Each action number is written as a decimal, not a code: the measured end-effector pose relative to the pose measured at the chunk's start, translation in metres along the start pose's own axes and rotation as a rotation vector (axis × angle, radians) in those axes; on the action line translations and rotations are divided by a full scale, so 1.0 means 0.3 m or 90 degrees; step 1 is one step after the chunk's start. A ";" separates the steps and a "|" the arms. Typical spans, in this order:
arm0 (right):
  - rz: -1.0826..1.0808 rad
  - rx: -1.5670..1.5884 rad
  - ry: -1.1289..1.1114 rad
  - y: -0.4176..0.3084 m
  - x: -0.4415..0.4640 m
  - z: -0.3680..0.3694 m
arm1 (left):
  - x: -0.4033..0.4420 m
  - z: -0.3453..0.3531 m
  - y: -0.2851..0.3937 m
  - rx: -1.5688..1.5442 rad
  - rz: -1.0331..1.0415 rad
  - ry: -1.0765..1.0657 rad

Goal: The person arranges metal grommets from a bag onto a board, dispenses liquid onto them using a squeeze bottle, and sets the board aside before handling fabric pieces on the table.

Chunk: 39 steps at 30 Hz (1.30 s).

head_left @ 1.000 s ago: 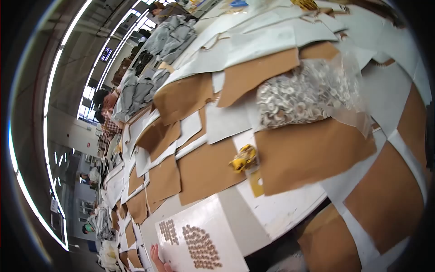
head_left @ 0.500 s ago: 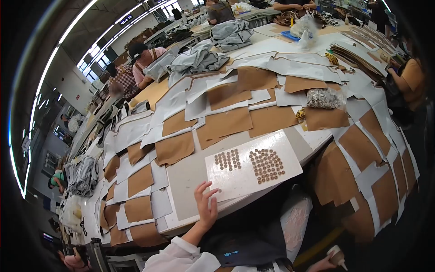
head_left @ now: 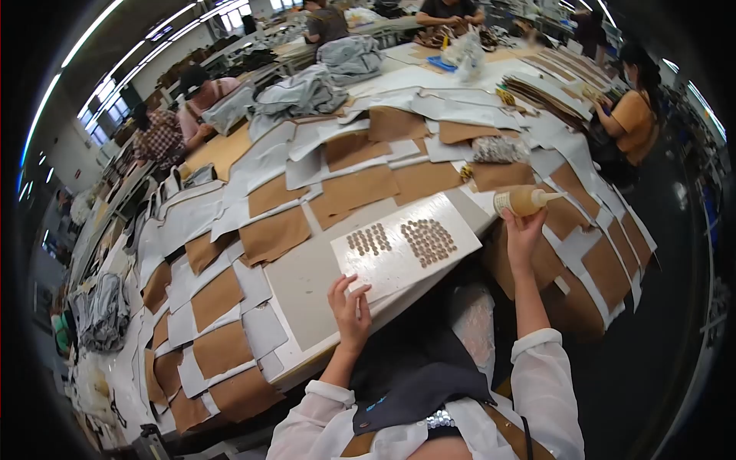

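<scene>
My right hand is wrapped round a squeeze bottle with amber contents and a pale pointed nozzle. It holds the bottle on its side above the table's front edge, nozzle to the right. At the lower left edge of a white board is my left hand, its fingers apart and curved, fingertips by the board's edge. Two groups of small round brown button-like discs lie on the board, a smaller group on the left and a larger group on the right.
Brown and white flat pieces overlap around the board and hang over the table's right side. A clear bag of small parts lies beyond the board. Grey garments are heaped farther back. A person in orange sits at right; others work behind.
My right hand has risen from low beside my lap to above the table edge, bringing the squeeze bottle up. My left hand stays by the board. The camera view has shifted.
</scene>
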State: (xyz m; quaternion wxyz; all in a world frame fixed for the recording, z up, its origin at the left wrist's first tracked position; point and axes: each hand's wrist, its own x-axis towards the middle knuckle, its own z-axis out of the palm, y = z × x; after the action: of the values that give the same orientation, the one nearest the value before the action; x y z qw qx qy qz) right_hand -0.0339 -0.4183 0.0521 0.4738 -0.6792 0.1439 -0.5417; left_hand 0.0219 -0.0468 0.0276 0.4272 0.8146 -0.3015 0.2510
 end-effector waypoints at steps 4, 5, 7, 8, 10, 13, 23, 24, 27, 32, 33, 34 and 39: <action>0.036 -0.034 -0.062 0.304 0.040 0.135 | 0.001 -0.008 -0.010 -0.008 0.007 -0.009; 0.045 -0.073 -0.073 0.355 0.023 0.155 | 0.004 -0.008 -0.009 -0.008 0.010 -0.012; 0.051 -0.200 -0.107 0.323 0.015 0.173 | 0.005 -0.012 -0.008 -0.027 0.014 -0.026; 0.056 -0.268 -0.118 0.315 0.011 0.162 | 0.010 -0.014 -0.010 -0.042 0.017 -0.015; 0.008 -0.312 -0.102 0.306 -0.029 0.128 | 0.008 -0.021 -0.002 -0.074 0.020 0.000; -0.023 -0.290 -0.093 0.156 -0.127 0.038 | -0.100 -0.071 0.050 -0.229 -0.149 -0.121; 0.477 -0.024 -0.655 -0.153 -0.804 -0.210 | -0.348 -0.112 0.089 -0.333 -0.306 -0.736; 0.432 0.012 -0.703 -0.171 -0.812 -0.185 | -0.316 -0.107 0.097 -0.325 -0.343 -0.784; 0.395 -0.021 -0.725 -0.263 -0.687 -0.141 | -0.198 -0.110 0.132 -0.283 -0.257 -0.755; 0.222 0.022 -0.551 -0.436 -0.331 -0.114 | 0.125 -0.275 0.209 -0.209 -0.121 -0.412; 0.154 0.031 -0.515 -0.484 -0.272 -0.108 | 0.180 -0.315 0.215 -0.196 -0.090 -0.316; 0.106 0.019 -0.499 -0.522 -0.218 -0.114 | 0.253 -0.365 0.242 -0.209 -0.045 -0.251; -0.116 -0.022 -0.393 -0.671 -0.040 -0.157 | 0.607 -0.617 0.460 -0.212 0.226 -0.030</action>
State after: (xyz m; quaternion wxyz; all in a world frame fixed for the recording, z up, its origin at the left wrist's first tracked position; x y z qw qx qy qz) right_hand -0.1433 -0.3303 0.2041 0.4326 -0.8297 -0.0588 -0.3478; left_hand 0.0227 -0.0029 0.3184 0.4973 0.6731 -0.4869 0.2498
